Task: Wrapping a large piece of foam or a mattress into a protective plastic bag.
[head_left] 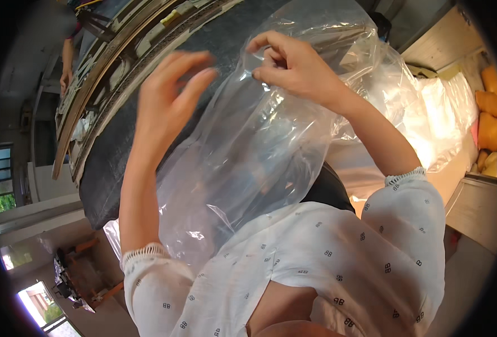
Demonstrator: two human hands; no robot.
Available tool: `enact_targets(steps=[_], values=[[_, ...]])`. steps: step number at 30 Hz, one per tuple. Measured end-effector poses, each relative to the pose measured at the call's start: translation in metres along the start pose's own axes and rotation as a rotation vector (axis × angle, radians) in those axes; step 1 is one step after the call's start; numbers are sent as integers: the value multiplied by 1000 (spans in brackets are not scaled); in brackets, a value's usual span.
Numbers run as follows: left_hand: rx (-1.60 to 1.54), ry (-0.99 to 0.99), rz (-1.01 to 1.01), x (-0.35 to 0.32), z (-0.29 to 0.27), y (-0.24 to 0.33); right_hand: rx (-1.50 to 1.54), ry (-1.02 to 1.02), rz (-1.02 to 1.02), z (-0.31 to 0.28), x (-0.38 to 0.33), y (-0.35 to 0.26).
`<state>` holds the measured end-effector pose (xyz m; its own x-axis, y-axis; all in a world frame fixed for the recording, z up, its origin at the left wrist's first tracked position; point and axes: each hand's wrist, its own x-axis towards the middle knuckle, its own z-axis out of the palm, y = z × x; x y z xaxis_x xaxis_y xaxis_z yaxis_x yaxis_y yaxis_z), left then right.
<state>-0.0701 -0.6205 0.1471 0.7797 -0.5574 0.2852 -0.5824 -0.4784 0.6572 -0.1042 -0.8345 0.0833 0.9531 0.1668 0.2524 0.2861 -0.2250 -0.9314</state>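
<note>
A workshop: long dark conveyor belt, stacked plastic bags, yellow bundles.

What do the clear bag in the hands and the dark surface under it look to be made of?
Clear bag: thin plastic film, glossy; see-through, creased, with bright glare streaks. Dark surface: matte black sheet, possibly rubber or fabric; dull, finely speckled, no shine. Right hand pinches the bag's top edge.

single head view, worn on the person's head, looking steeply down over their own chest and forearms, very close. fisheye: straight edges bow toward the dark round rim. the whole scene sits tilted, the dark bench running diagonally up the frame. both hands fill the upper middle, a clear plastic bag right under the lens. no second view to overlap.
</note>
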Motion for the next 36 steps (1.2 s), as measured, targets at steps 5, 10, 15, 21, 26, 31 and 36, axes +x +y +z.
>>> enact_targets(steps=[5, 10, 15, 21, 26, 31, 36], values=[[-76, -133, -5, 46, 35, -6, 79, -70, 40, -10, -9, -6], [-270, -158, 11, 49, 47, -14, 202, -87, 110, -26, -17, 5], [-295, 7, 48, 42, 67, -17, 316, -117, 147, -30, -18, 6], [-518, 189, 123, 31, 94, -36, 658, -292, 451, -47, -13, -3], [-1216, 332, -186, 20, 85, -32, 80, -196, 311, -71, 19, -16], [-912, 901, -722, -25, -1, -62, -798, 244, -86, -118, 60, 64], [-208, 1018, -698, -161, -118, -146, -1270, 368, -85, -138, 47, 114]])
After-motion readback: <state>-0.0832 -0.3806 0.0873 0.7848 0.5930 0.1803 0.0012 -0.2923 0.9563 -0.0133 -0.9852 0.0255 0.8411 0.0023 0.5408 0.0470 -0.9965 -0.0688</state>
